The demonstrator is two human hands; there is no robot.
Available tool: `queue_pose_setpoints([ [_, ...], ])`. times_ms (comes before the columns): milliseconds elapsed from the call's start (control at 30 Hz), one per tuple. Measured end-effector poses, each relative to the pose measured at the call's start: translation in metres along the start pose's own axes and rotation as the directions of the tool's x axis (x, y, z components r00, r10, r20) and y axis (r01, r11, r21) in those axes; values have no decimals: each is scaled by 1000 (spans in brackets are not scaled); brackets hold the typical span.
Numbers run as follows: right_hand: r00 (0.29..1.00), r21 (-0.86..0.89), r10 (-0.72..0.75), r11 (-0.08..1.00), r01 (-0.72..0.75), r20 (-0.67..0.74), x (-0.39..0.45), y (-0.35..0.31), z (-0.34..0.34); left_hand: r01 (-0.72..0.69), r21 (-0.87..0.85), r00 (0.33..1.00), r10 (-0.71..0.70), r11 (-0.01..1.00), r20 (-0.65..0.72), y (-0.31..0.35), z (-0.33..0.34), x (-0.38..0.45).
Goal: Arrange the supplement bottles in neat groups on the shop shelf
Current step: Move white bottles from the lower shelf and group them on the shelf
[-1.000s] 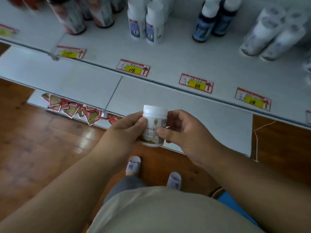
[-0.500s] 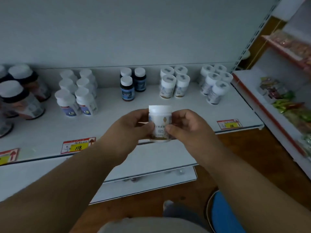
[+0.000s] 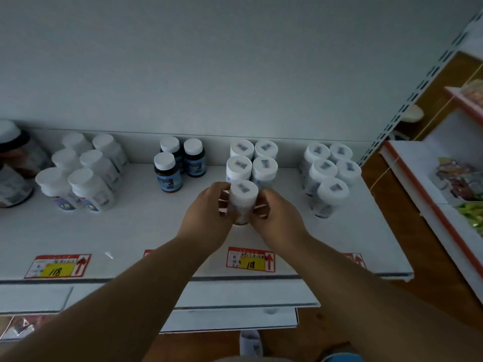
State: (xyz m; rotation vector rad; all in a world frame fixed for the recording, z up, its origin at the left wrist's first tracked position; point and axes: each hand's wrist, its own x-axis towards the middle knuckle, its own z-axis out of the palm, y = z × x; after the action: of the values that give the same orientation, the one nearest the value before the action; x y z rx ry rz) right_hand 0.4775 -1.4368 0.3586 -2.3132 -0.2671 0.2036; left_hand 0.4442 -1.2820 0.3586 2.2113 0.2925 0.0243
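Half a second back the white-capped bottle was held up in front of the shelf edge; now both hands have carried it forward onto the shelf, just in front of the group of four matching bottles. Whether its base has touched down yet I cannot tell, since the fingers hide it.

Left hand and right hand each curl round the bottle's body from either side, the grip clamped on it below the cap. It looks a light, rigid plastic thing with a smooth label, likely a bit slippery, so holding it low on the body as they do seems the sound place; the cap would be a poorer hold.

To the right stands a cluster of five similar bottles, well apart. To the left are three dark bottles with blue labels, then six white bottles, and larger jars at the far left edge. Price tags line the shelf front. A neighbouring rack with packets sits off to the right.
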Motion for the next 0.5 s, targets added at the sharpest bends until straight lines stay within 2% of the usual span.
queue_pose_setpoints([
  [167,996,6,-86,996,86,5,14,11,5,17,-12,994,-18,1000,-109,0,13,2],
  [333,992,32,-129,991,129,-9,15,14,9,41,17,993,-39,999,-115,0,12,0],
  [500,989,3,-122,992,123,-89,0,12,8,86,-9,986,-86,996,-142,-1,10,-10],
])
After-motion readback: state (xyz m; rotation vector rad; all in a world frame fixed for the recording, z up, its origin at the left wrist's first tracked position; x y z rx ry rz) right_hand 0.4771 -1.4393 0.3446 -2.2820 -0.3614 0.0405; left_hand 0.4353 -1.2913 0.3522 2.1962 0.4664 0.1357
